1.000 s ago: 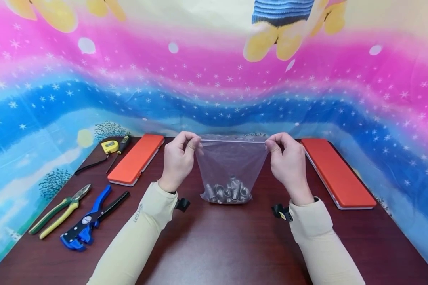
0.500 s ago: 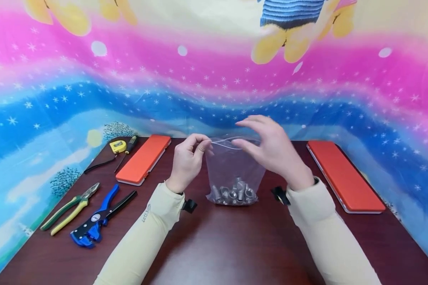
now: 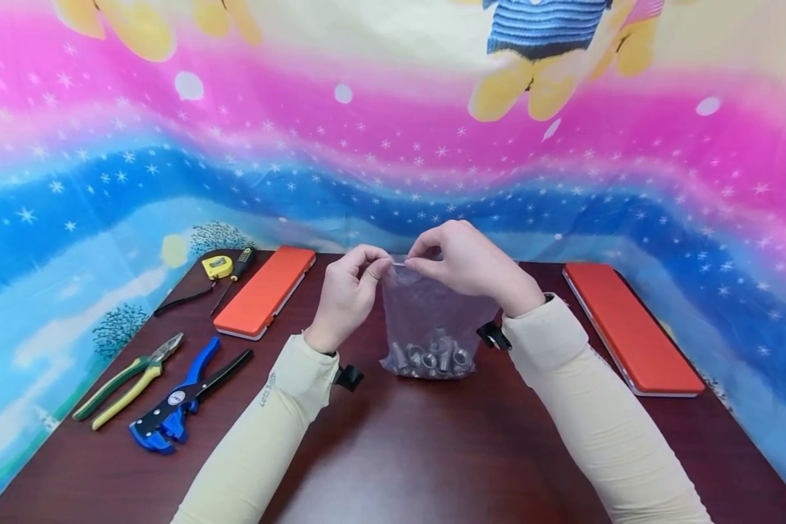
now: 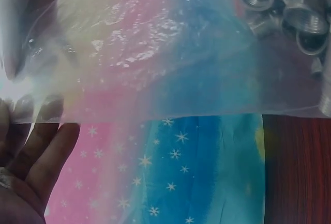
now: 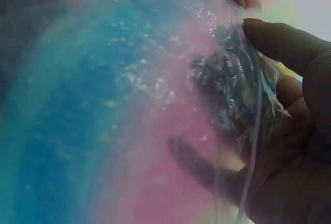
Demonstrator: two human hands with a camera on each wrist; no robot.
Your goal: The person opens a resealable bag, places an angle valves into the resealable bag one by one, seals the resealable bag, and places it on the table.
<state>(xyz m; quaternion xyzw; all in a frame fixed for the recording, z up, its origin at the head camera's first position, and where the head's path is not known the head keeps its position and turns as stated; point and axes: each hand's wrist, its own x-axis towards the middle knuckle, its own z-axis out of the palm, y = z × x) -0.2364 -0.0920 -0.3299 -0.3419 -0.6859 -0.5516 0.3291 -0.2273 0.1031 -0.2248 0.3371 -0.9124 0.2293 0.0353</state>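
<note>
A clear zip bag (image 3: 426,309) stands upright on the table, with several grey metal threaded fittings (image 3: 432,355) heaped in its bottom. My left hand (image 3: 348,295) pinches the top left corner of the bag between thumb and forefinger. Close beside it, my right hand (image 3: 468,262) pinches the zip strip near that same corner, its back arching over the rest of the bag's mouth. In the left wrist view, fittings (image 4: 305,17) show through the film. The right wrist view has the zip line (image 5: 253,146) running down past the right hand's fingers.
On the left lie combination pliers (image 3: 131,382), a blue and black wire stripper (image 3: 186,400), a yellow tape measure (image 3: 217,267) and a screwdriver (image 3: 242,263). One flat orange case (image 3: 265,291) lies behind them, another orange case (image 3: 632,327) at the right. A printed cloth (image 3: 393,145) hangs behind the table (image 3: 419,451).
My right hand has let go of the bag's right corner, moved left with spread fingers, and now pinches the zip next to my left hand. The left hand has kept its corner.
</note>
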